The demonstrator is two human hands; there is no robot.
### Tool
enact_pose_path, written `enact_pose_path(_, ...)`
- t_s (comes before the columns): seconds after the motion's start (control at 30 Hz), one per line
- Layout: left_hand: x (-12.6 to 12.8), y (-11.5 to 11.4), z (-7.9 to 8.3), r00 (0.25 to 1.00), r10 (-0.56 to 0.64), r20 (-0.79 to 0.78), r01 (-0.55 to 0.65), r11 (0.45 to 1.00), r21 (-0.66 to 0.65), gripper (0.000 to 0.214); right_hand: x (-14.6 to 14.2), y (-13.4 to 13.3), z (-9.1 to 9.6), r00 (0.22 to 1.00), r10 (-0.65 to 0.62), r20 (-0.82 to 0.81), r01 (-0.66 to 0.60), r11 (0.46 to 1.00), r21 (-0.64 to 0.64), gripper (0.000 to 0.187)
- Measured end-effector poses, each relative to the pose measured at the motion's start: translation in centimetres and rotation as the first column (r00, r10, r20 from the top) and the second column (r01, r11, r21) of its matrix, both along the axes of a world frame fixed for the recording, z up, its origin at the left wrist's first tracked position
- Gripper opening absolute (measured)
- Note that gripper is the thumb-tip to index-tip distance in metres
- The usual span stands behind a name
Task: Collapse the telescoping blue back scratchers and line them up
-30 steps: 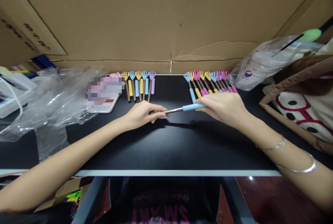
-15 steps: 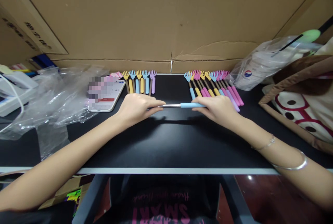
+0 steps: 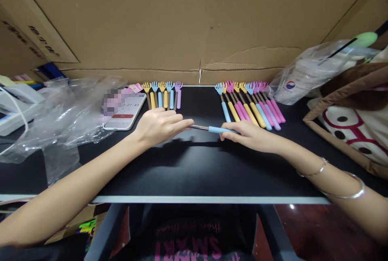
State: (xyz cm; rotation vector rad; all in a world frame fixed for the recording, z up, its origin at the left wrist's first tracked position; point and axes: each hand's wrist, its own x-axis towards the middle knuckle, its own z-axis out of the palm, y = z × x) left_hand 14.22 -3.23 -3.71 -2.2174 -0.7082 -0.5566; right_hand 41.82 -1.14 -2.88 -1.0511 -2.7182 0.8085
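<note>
Now the blue scratcher (image 3: 212, 128) is shortening, its metal stem showing less than a second ago. Left hand (image 3: 157, 125) is pinching the head end, right hand (image 3: 251, 134) gripping the handle, pushing together above the table (image 3: 194, 168).

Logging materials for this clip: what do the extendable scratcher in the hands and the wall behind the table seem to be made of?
Scratcher: the bare shaft looks like polished metal, grey with a bright glint; the light blue grip looks like matte foam or soft rubber, hard to tell which. The left hand covers its other end, and the right hand holds the grip. Back wall: brown corrugated cardboard, matte, with creases and a seam.
</note>
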Motion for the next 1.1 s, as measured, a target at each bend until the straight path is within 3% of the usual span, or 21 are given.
enact_pose_path(0.3,1.1,-0.2,-0.1,0.987,0.162,-0.003,-0.161,0.98,-0.115,0.025,-0.6,-0.4,-0.8,0.996,-0.093,-0.019,0.093,0.995,0.041,0.038)
enact_pose_path(0.57,0.8,0.4,-0.1,0.991,0.131,-0.033,-0.133,0.989,-0.058,0.03,-1.0,-0.9,-0.9,0.995,-0.087,-0.047,0.087,0.996,0.012,0.039)
enact_pose_path(0.77,0.8,0.3,-0.3,0.992,0.117,-0.038,-0.12,0.99,-0.073,0.026,-0.9,-0.9,-0.7,0.992,-0.115,0.054,0.105,0.981,0.164,0.04)
enact_pose_path(0.93,0.7,0.4,-1.1,0.991,0.134,0.002,-0.13,0.966,-0.222,0.028,-0.7,-1.0,-0.8,0.967,-0.188,0.171,0.101,0.902,0.42,0.037)
enact_pose_path(1.1,0.9,0.4,-1.7,0.979,0.204,0.016,-0.179,0.889,-0.422,0.033,-0.5,-0.9,-1.0,0.95,-0.232,0.207,0.053,0.777,0.627,0.038)
